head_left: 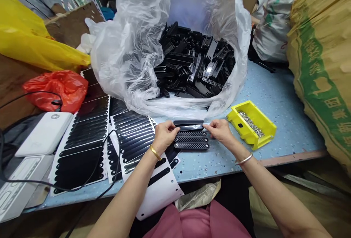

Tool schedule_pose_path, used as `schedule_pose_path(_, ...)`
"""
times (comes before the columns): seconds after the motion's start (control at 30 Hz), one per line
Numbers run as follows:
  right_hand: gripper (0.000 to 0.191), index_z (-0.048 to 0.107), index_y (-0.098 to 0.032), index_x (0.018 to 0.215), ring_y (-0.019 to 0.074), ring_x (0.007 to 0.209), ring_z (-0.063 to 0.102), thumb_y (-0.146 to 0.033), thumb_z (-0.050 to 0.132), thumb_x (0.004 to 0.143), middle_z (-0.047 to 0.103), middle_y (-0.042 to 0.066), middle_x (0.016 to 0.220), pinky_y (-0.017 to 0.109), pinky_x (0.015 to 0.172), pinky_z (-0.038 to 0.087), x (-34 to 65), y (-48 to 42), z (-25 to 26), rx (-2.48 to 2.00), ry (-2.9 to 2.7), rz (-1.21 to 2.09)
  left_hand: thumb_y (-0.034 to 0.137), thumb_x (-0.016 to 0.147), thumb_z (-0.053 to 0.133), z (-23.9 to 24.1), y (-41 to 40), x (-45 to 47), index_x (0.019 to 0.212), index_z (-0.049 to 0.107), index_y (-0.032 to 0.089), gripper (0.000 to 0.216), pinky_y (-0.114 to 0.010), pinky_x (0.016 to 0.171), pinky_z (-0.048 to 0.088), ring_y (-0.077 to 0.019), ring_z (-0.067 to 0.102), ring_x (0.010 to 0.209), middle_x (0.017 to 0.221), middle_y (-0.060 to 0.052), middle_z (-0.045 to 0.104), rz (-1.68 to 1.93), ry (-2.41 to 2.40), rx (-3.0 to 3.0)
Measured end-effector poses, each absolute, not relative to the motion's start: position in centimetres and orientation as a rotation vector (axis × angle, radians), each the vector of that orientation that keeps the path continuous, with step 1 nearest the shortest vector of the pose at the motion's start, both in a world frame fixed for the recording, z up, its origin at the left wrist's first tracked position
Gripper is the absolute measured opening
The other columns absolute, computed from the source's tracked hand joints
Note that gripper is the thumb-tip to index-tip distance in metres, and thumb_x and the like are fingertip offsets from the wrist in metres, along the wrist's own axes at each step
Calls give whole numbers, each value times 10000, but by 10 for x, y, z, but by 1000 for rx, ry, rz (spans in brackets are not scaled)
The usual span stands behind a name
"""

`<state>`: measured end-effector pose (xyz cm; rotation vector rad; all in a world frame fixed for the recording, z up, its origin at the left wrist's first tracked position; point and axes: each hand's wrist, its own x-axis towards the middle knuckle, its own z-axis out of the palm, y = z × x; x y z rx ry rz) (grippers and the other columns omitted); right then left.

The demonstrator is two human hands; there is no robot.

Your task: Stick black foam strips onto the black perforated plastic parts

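In the head view my left hand [166, 135] and my right hand [218, 131] face each other over the blue table. Between them is a glossy black adhesive strip [189, 127], its left end pinched by my left fingers and its right end by my right. Just beyond it lies a smooth black bar [189, 122]. Nearer to me, several black bars with a textured lattice surface and rivets at the ends [191, 146] lie side by side. Left of my left hand are white backing sheets with rows of black strips [137, 139]; one sheet hangs over the table edge.
A large clear plastic bag [131, 73] holds many black bars [192, 66]. Small metal parts fill a yellow bin [263, 121] on the right. At left lie a white power bank [45, 133], a red bag [65, 88] and a black cable [82, 187]. Big sacks [320, 59] stand right.
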<state>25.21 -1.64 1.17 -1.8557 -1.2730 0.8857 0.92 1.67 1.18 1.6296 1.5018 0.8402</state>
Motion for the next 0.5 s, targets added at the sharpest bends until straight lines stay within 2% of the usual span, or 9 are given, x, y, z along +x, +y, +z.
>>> schedule_pose_path(0.1,414,634,-161,592,142,409,584,-553,727,690,630,40,508,227,372,423,255,-22,12,-1731,-1117,1086,298,699,694,13,15,9,609,638,174,163,-245,539,384,-118,544,514,558,10,623,823,1506,1638)
schedule_pose_path(0.23,447,722,-149,826,161,492,618,-462,837,529,686,39,612,249,398,477,256,-23,14,-1586,-1088,1190,320,715,685,7,18,7,624,635,174,179,-245,545,383,-122,542,530,569,7,620,805,1449,1644)
schedule_pose_path(0.33,408,739,-159,799,178,499,609,-436,820,509,684,42,606,273,402,470,254,-17,20,-1631,-1196,1142,310,724,686,4,22,7,634,635,177,169,-245,550,376,-126,531,545,571,12,610,812,1434,1649)
schedule_pose_path(0.43,328,754,-190,715,211,495,610,-483,762,568,688,69,584,320,427,476,250,-20,31,-1710,-1425,1035,237,726,686,12,13,8,602,624,180,150,-243,579,388,-124,520,568,561,24,583,821,1488,1641)
schedule_pose_path(0.5,293,770,-247,699,237,514,635,-521,734,604,726,95,637,349,454,481,255,-28,29,-1725,-1535,979,217,709,719,19,3,10,566,612,184,181,-238,595,395,-121,513,580,544,38,556,774,1509,1653)
